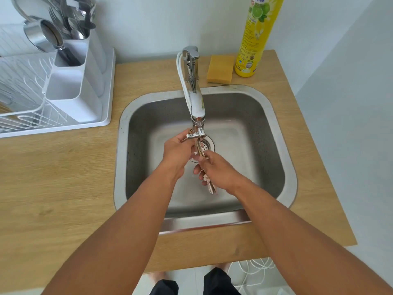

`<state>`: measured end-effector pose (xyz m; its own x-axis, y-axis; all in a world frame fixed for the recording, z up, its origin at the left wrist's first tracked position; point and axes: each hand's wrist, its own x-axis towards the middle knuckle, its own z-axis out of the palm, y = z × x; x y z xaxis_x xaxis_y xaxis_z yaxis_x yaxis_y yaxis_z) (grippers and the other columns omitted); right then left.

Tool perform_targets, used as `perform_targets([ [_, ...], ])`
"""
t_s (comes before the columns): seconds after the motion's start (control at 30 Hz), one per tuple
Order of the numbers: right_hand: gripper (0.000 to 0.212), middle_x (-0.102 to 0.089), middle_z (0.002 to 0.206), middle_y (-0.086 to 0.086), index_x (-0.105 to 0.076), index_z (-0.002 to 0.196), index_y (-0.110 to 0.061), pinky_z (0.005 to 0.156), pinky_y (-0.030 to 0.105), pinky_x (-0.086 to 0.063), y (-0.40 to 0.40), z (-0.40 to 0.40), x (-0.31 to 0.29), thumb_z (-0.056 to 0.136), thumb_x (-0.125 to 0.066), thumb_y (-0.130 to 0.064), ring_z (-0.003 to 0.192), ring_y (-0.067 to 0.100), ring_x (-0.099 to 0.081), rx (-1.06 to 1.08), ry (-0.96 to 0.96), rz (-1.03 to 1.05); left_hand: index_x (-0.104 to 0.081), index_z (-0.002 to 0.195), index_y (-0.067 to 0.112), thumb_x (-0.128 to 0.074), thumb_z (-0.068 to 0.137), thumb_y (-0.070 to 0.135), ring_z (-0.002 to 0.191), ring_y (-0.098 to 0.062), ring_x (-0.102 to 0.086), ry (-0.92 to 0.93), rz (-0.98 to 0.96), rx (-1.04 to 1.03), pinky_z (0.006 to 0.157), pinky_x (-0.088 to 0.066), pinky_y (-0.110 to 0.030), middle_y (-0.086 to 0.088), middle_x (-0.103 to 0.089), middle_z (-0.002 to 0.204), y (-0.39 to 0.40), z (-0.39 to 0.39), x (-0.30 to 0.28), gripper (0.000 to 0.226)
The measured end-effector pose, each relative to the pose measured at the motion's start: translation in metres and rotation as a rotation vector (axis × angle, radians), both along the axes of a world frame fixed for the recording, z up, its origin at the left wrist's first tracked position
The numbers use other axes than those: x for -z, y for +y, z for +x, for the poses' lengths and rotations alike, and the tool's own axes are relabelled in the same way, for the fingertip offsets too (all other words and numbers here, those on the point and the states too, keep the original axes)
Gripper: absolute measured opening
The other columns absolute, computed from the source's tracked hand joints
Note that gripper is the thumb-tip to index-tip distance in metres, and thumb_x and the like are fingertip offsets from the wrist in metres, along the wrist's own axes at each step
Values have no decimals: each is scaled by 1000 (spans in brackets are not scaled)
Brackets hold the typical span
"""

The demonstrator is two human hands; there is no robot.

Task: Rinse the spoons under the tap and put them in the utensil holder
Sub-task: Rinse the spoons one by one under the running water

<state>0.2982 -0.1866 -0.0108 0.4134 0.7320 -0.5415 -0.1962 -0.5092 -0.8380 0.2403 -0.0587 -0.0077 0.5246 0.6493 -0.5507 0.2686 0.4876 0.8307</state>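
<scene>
Bench front: we look down past our two bare forearms at a light wooden bench [63, 188] with a steel sink [285, 145] set into it.
Right hand: our right hand [219, 173] is curled round the handles of a small bundle of spoons [209, 184], whose pale handle ends, one with a flower mark, stick out below the fingers over the basin.
Left hand: our left hand [177, 152] is closed on the upper part of the same bundle, just under the spout; the bowls are hidden behind the fingers and the tap fitting.
Spoons: held between both hands above the sink drain [207, 145], directly below the tap outlet.
Tap: the chrome tap [194, 90] rises from the back rim of the sink and reaches forward over the basin; we cannot tell whether water is running.
Behind the sink: a yellow sponge [220, 69] lies on the bench beside the tap base, with a yellow dish soap bottle [253, 37] standing just to its right.
Far left: a white utensil holder [74, 86] sits at the edge of a white dish rack [23, 99], its rear compartment already full of cutlery.
</scene>
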Motion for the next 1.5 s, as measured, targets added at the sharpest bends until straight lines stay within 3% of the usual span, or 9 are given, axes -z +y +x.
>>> perform_targets([
  [0.23,28,-66,82,4,-59,107,-12,70,42,-64,25,0,0,112,-36,-26,63,14,-64,-37,-34,91,-78,97,30,-64,96,0,60,1,-68,19,178,114,51,-50,-13,10,-80,78,25,-2,-17,34],
  [0.4,26,-50,74,-2,-53,97,-16,62,32,-55,37,-2,2,112,-33,-25,60,11,-49,-12,59,121,-76,114,29,-70,98,20,82,-13,-74,-10,75,68,76,-62,-30,-2,-82,98,31,-7,-20,19],
  [0.57,28,-63,83,6,-63,100,-13,69,38,-58,56,0,4,107,-36,-18,72,19,-61,216,91,135,-82,88,29,-56,104,22,57,-15,-61,36,160,123,54,-54,-27,4,-67,63,5,-24,-3,31],
  [0.67,28,-75,98,7,-68,105,-12,71,34,-54,65,1,9,102,-41,-16,86,20,-71,313,6,62,-80,95,28,-43,106,31,84,-15,-75,84,277,111,78,-60,-38,5,-79,85,-13,-31,4,39],
  [0.83,30,-79,105,0,-66,109,-12,45,23,-48,61,-8,11,99,-40,-25,68,13,-70,452,91,72,-70,88,22,-31,107,37,81,-20,-72,270,461,226,79,-60,-45,-1,-76,83,-29,-36,5,46],
  [0.97,23,-82,98,-3,-58,102,-17,67,26,-55,56,-13,13,108,-36,-22,70,0,-72,379,128,99,-68,100,23,-26,109,36,80,-18,-66,299,397,353,77,-58,-40,1,-69,83,-33,-37,12,46],
  [1.1,25,-82,96,1,-55,102,-16,59,30,-48,49,-10,16,109,-32,-24,50,1,-59,257,142,58,-62,95,31,-24,110,36,63,-3,-54,216,329,377,65,-49,-30,14,-58,73,-38,-46,20,41],
  [1.3,25,-80,97,6,-67,102,-9,54,33,-54,39,-4,17,103,-44,-19,69,13,-69,188,120,-48,-67,111,20,-30,111,38,64,-14,-61,265,189,470,67,-52,-36,3,-71,75,-26,-62,24,41],
  [1.5,33,-75,73,-3,-69,89,-12,77,39,-59,46,1,9,107,-44,-22,70,15,-71,257,-15,-42,-71,87,13,-37,105,36,86,-25,-68,613,617,458,78,-54,-39,-5,-74,91,2,-47,8,44],
])
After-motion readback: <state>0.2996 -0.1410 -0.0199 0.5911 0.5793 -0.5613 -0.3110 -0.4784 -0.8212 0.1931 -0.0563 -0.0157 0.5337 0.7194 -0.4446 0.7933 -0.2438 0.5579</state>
